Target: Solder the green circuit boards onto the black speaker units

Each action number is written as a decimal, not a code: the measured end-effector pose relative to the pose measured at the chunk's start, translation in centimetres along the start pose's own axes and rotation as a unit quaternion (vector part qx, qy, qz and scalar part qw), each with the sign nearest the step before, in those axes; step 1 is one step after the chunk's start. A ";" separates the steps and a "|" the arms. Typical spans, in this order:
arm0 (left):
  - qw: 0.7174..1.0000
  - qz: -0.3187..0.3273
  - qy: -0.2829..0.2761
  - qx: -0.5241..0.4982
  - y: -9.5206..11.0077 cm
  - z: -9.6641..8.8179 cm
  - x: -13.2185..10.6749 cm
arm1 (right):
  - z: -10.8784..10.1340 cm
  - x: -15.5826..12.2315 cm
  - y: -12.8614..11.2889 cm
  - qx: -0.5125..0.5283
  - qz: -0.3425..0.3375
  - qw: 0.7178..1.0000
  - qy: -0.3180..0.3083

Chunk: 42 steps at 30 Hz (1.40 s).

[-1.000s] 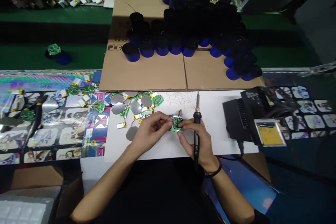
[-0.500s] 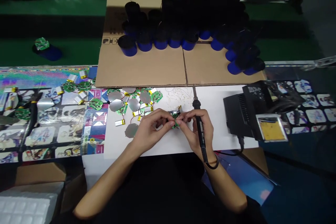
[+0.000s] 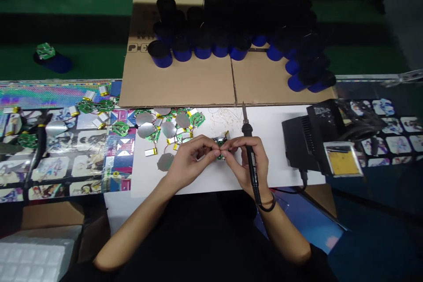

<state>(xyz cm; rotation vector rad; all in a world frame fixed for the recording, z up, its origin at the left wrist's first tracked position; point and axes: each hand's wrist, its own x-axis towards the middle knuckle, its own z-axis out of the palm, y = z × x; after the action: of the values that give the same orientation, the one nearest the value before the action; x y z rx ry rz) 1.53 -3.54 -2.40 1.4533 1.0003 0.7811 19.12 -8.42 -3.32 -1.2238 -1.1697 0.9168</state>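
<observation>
A small round green circuit board (image 3: 220, 146) sits between my two hands on a white sheet (image 3: 284, 119). My left hand (image 3: 190, 158) pinches the board's left side with closed fingers. My right hand (image 3: 248, 158) pinches its right side and also carries a black soldering iron (image 3: 250, 154), tip pointing away from me. A small yellow-taped battery pack (image 3: 227, 135) lies just behind the board.
Loose green boards, silver discs and small batteries (image 3: 168, 128) lie left of my hands. A black soldering station (image 3: 317, 141) with a yellow sponge stands at right. Blue-black cylinders (image 3: 238, 22) crowd a cardboard sheet (image 3: 185, 83) behind. White foam tray (image 3: 29, 260) at lower left.
My hands closed in on the green board, so it is more covered by my fingers. The soldering iron tilted so its handle runs down toward my wrist. The view shifted slightly.
</observation>
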 end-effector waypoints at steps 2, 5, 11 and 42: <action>1.000 0.004 0.001 0.001 0.0 0.0 0.0 | 0.0 0.0 0.1 0.001 0.006 1.000 0.006; 1.000 0.018 0.013 0.005 0.0 0.1 0.1 | 0.1 0.0 0.1 0.000 0.021 1.000 0.022; 0.999 0.025 0.038 0.000 -0.2 0.3 0.1 | 0.3 0.0 0.1 -0.016 0.036 0.998 0.045; 0.944 0.231 0.019 0.237 -1.8 0.5 -0.2 | -7.8 -0.4 -3.1 -0.108 0.002 0.991 0.076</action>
<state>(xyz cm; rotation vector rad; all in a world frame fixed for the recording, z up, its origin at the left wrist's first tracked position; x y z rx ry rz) 1.58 -3.95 -4.26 2.1467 0.9222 0.9422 26.42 -10.87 0.03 -1.4444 -1.1676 0.6986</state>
